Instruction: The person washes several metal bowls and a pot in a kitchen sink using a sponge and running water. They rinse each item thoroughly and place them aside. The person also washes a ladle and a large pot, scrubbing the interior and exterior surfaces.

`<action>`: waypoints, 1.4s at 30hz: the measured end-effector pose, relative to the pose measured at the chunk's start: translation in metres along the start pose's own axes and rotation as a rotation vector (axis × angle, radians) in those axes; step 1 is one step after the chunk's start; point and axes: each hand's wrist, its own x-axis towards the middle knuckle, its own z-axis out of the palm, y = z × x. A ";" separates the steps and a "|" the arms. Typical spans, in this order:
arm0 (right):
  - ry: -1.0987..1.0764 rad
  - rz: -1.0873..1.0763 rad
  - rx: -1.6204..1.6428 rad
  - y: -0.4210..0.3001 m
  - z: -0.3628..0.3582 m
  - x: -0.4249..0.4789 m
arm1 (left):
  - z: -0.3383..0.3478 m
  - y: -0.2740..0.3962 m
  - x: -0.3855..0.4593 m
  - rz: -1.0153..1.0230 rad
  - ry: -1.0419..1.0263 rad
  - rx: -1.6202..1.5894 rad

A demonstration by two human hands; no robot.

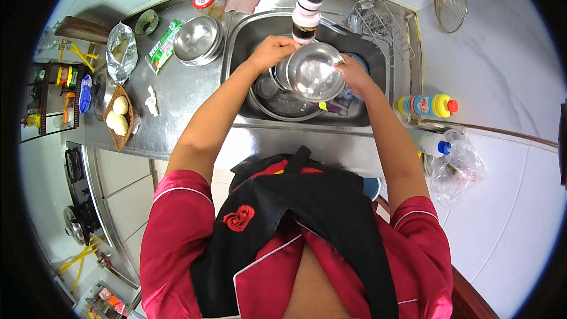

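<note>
My right hand (354, 73) grips the rim of a shiny stainless steel bowl (316, 75), tilted over the sink (241, 40). My left hand (273, 54) reaches in from the other side, its fingertips close to the faucet nozzle (305, 20) and the bowl's upper edge. Whether those fingers pinch the rim cannot be told. Partly behind the bowl is another metal vessel (280, 76). Below them in the sink lies a wide metal basin (283, 108) with water in it. A utensil with a purple handle (337, 109) rests by the basin's right side.
Stacked steel bowls (197, 40), a red-lidded jar (208, 2), a green packet (164, 46) and a basket (129, 117) of pale round items stand left. At right are a wire rack (383, 31), a yellow-and-blue bottle (425, 105) and a hanging strainer (451, 6).
</note>
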 end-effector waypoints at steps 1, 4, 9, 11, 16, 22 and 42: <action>0.061 -0.035 0.015 0.005 0.005 -0.003 | 0.001 -0.003 -0.005 -0.049 0.055 -0.101; 0.295 -0.184 -0.248 0.024 0.022 -0.001 | 0.017 -0.013 -0.006 -0.171 0.242 -0.428; 0.511 -0.161 -0.274 0.015 0.054 -0.015 | 0.015 -0.029 0.007 -0.114 0.331 -0.631; 0.571 -0.211 -0.234 0.016 0.056 -0.020 | 0.013 -0.028 0.011 -0.075 0.308 -0.606; 0.691 -0.325 -0.276 0.014 0.064 -0.022 | 0.020 -0.004 0.012 -0.090 0.325 -0.605; 0.734 -0.364 -0.310 0.011 0.069 -0.031 | 0.028 0.001 0.019 -0.069 0.408 -0.463; 0.701 -0.380 -0.379 0.014 0.060 -0.028 | 0.019 -0.005 0.007 -0.027 0.405 -0.332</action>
